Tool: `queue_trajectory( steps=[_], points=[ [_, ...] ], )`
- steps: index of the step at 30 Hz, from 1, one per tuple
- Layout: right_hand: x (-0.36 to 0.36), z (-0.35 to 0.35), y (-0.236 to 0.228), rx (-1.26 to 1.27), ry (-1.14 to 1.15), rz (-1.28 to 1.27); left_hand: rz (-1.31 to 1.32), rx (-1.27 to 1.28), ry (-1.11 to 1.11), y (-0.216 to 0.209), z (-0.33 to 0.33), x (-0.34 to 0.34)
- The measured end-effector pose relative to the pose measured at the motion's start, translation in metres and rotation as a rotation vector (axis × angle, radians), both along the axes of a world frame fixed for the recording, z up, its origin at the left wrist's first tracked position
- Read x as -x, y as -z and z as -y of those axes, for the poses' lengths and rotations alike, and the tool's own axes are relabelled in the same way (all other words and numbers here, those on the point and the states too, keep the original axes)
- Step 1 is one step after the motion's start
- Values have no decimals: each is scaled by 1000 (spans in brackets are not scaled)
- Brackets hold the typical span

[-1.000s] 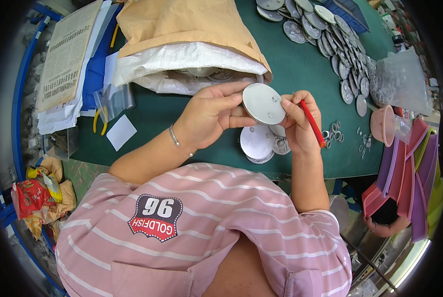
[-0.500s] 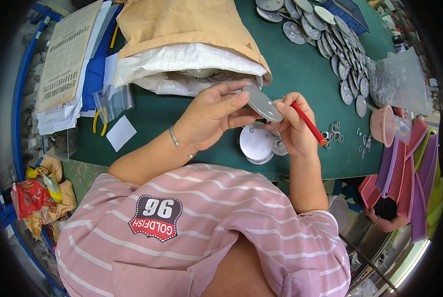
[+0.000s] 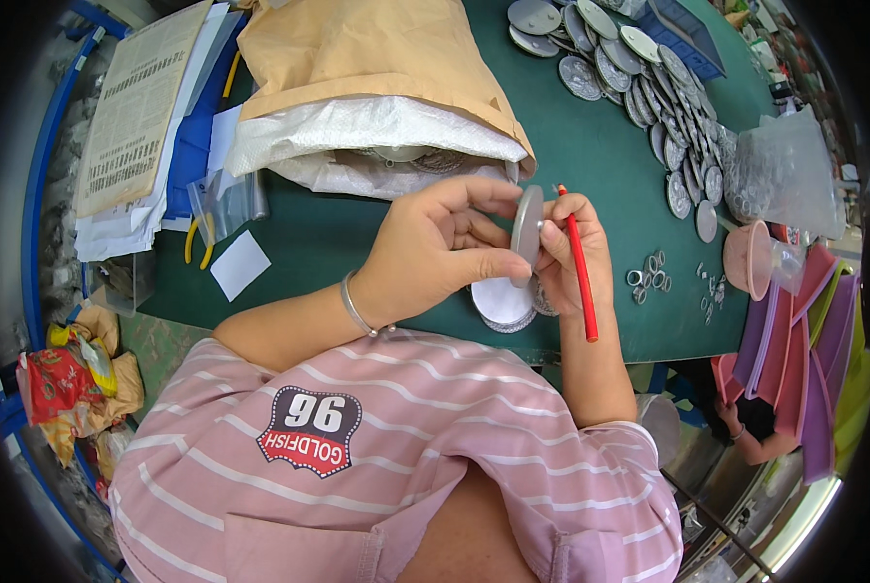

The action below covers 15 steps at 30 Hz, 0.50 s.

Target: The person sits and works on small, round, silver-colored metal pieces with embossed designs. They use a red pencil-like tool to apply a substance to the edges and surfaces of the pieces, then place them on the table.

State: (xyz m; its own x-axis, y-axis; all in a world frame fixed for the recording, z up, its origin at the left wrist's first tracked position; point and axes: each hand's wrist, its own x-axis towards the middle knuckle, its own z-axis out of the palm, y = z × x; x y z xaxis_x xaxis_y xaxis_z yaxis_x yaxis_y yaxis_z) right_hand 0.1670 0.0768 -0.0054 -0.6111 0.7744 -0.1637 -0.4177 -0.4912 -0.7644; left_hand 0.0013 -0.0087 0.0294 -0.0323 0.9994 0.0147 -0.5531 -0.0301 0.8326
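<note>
A round grey metal disc is held nearly edge-on above the table, between my two hands. My left hand curls around its left side, the thumb at the lower rim and the fingers at the upper part. On its other face, the fingers of my right hand pinch it. That hand also has a slim red pencil tucked between its fingers, one end pointing up and the other toward me. Below the hands lies a small stack of discs, partly hidden by my left hand.
A brown paper sack with white lining lies open toward me, metal pieces inside. Discs are heaped at the right, near a clear plastic bag, metal rings and a pink cup. Yellow-handled pliers and white paper lie left.
The disc has turned from a slanted, face-up tilt to nearly upright. My left hand has shifted its hold around the rim, and the red pencil has swung to a steeper angle.
</note>
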Motion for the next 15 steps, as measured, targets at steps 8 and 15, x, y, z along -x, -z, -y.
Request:
queue_trajectory(
  steps=[8, 15],
  points=[
    [-7, -6, 11, -165, 84, -100, -389, -98, -25, -8, 4, 3],
    [-16, -17, 1, -615, 194, -40, -556, -241, -152, 15, 1, 4]
  ],
)
